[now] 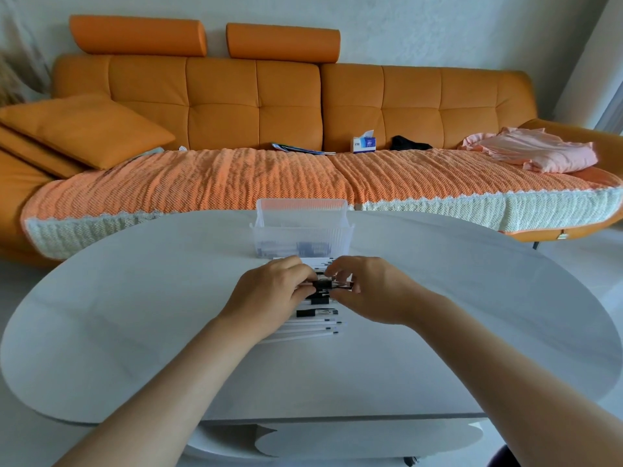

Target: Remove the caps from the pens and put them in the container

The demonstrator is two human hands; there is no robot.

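Watching, I see left hand (269, 293) and right hand (369, 293), fingers curled, pinch one slim black-capped pen (324, 284) just before the clear ribbed plastic container (301, 224); white pens (303, 332) lie rowed beneath on the smooth table (135, 315).

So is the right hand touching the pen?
Touching. Head view: right hand pinches the pen at its capped end; left hand grips the other end.

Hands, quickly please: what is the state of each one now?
Left hand: grips a pen.
Right hand: pinches the same pen's capped end.
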